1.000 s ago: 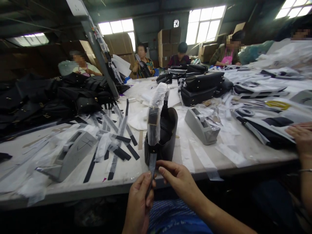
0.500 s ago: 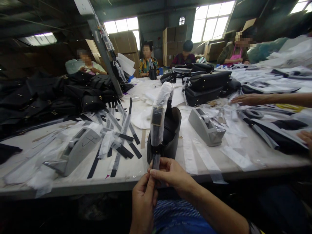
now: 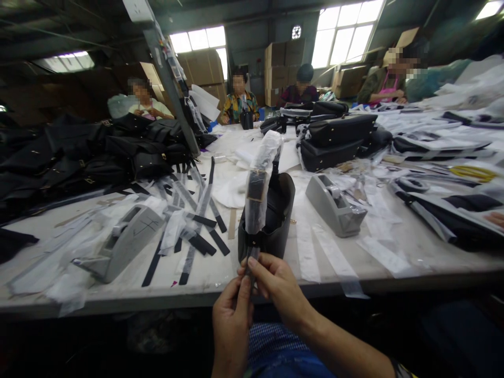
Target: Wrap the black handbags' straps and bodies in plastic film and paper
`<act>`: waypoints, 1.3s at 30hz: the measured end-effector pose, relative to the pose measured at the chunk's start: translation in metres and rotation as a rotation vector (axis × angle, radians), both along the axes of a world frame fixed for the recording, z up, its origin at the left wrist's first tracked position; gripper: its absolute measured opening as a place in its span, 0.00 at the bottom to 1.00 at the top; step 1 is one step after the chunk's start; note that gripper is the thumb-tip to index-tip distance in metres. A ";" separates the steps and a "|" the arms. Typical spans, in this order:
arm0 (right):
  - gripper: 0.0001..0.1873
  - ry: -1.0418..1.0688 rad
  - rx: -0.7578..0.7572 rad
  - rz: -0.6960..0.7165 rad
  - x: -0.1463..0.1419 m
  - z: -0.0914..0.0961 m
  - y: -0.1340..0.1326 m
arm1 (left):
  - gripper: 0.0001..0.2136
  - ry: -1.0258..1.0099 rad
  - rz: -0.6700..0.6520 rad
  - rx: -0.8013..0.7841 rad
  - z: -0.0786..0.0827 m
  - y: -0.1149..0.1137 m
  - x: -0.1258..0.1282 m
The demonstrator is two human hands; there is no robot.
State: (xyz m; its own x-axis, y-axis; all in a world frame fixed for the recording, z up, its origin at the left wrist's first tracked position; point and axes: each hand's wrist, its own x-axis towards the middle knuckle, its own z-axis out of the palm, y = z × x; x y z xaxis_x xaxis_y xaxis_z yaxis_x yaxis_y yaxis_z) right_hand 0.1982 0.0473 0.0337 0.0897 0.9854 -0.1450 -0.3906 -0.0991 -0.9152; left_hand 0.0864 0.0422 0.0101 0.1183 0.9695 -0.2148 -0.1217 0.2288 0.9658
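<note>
A small black handbag (image 3: 271, 220) stands upright at the near edge of the worktable (image 3: 220, 273). Its strap (image 3: 258, 184) arches above it, wrapped in clear plastic film. My left hand (image 3: 232, 320) and my right hand (image 3: 277, 286) meet just below the bag, both pinched on the lower end of the wrapped strap. The fingertips of both hands touch each other around it.
Grey tape dispensers stand at left (image 3: 126, 241) and right (image 3: 334, 202) of the bag. Black straps and plastic strips (image 3: 192, 210) litter the table. Piles of black bags lie at left (image 3: 90, 152) and at the back (image 3: 334, 136). Several people sit along the far side.
My right hand has closed in on the strap end and joined my left hand there. A neighbour's arm that reached across the right side of the table has withdrawn.
</note>
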 end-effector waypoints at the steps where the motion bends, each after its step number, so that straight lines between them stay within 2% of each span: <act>1: 0.21 0.019 0.008 0.024 0.002 -0.001 0.000 | 0.20 -0.015 -0.004 0.000 0.000 0.000 0.000; 4: 0.24 0.015 0.055 0.110 0.013 -0.004 -0.002 | 0.19 -0.070 -0.053 -0.038 0.001 -0.001 -0.001; 7: 0.24 -0.126 0.075 0.162 0.028 -0.004 -0.007 | 0.19 -0.102 -0.127 -0.112 0.004 0.002 -0.005; 12: 0.19 -0.475 0.085 -0.060 0.047 -0.001 -0.018 | 0.20 -0.026 -0.195 -0.059 0.005 0.008 -0.013; 19: 0.19 -0.545 0.141 -0.260 0.064 0.005 -0.019 | 0.20 0.032 -0.197 -0.063 -0.019 0.006 -0.017; 23: 0.16 -0.601 0.235 -0.391 0.077 0.013 -0.015 | 0.22 0.116 -0.221 -0.016 -0.024 0.013 -0.021; 28: 0.13 -0.875 0.399 -0.519 0.107 0.023 0.007 | 0.23 0.178 -0.273 0.062 -0.025 0.022 -0.028; 31: 0.18 -1.064 0.482 -0.532 0.130 0.020 0.028 | 0.26 0.202 -0.177 0.109 -0.031 0.031 -0.033; 33: 0.21 -1.088 0.460 -0.470 0.140 0.015 0.041 | 0.27 0.215 -0.102 0.137 -0.033 0.041 -0.036; 35: 0.27 -1.010 0.364 -0.414 0.145 0.011 0.052 | 0.26 0.241 -0.061 0.189 -0.031 0.053 -0.036; 37: 0.33 -0.921 0.276 -0.392 0.147 0.006 0.061 | 0.27 0.251 -0.051 0.260 -0.023 0.064 -0.030; 39: 0.32 -0.946 0.277 -0.398 0.150 0.002 0.067 | 0.31 0.264 -0.073 0.367 -0.011 0.070 -0.019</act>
State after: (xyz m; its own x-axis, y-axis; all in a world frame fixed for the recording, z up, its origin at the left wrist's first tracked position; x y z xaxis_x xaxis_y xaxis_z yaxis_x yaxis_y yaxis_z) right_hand 0.3486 0.1146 0.0359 0.3718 0.8481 0.3774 0.5337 0.1374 -0.8344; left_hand 0.0675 0.1126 -0.0008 0.1762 0.9783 0.1093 0.1428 -0.1353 0.9805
